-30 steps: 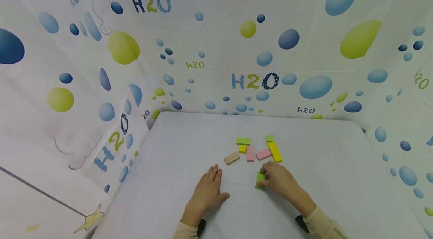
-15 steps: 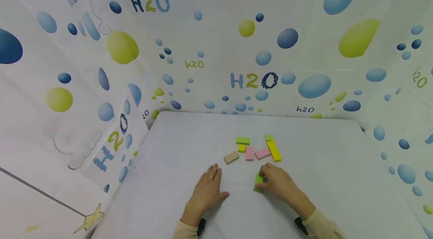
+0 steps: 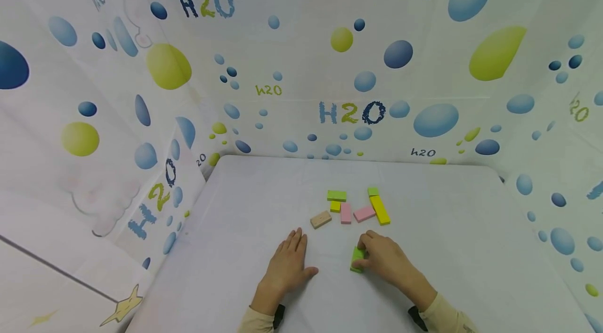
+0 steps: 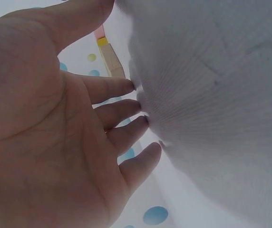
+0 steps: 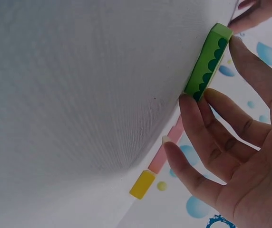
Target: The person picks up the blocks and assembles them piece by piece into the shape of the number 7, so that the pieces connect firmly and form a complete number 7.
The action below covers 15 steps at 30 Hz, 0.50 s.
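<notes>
My right hand point(image 3: 383, 259) holds a green block point(image 3: 356, 259) at the near middle of the table, thumb at its near end and fingertips at its far end. In the right wrist view this green block point(image 5: 207, 64) lies against the white cloth and shows a dark green scalloped pattern on its side. To the left, my left hand point(image 3: 286, 265) rests with straight fingers on the cloth and holds nothing. The left wrist view shows its palm point(image 4: 45, 128) with the fingertips touching the cloth. A plain wooden block point(image 3: 321, 220) lies just beyond the left fingertips.
Beyond the hands lie a green block point(image 3: 336, 196), a small yellow block point(image 3: 335, 207), two pink blocks, one upright in view point(image 3: 346, 213) and one slanted point(image 3: 365, 213), a long yellow block point(image 3: 380, 210) and a small green block point(image 3: 373, 191). A patterned curtain point(image 3: 301, 60) stands behind the white table point(image 3: 245, 191).
My right hand has drawn the green block a little nearer and slightly left. The left hand stays in place, and the other blocks have not moved on the table.
</notes>
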Available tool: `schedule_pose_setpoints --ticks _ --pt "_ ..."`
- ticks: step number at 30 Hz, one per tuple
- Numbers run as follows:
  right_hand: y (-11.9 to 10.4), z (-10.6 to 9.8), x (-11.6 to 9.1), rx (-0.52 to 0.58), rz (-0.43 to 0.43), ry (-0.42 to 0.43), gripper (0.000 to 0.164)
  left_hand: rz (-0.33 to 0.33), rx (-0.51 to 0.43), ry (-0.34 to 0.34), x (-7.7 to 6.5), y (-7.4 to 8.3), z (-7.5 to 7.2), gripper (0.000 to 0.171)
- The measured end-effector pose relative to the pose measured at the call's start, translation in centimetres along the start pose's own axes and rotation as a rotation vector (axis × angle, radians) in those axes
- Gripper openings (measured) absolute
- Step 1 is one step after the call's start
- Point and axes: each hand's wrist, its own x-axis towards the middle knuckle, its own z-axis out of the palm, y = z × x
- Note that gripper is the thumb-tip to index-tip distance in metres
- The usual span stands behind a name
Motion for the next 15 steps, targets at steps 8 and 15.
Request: schedule_pose_setpoints --ticks 8,15 --pt "-0.22 0.06 -0.36 -0.008 -0.017 0.004 0.043 0.000 -0.007 -0.005 -0.07 0.05 -0.18 0.089" --pt "-0.61 0.04 -0.67 -0.005 -0.020 -0.005 0.044 -0.007 -0.005 -0.009 -0.07 0.12 -0.24 0.089"
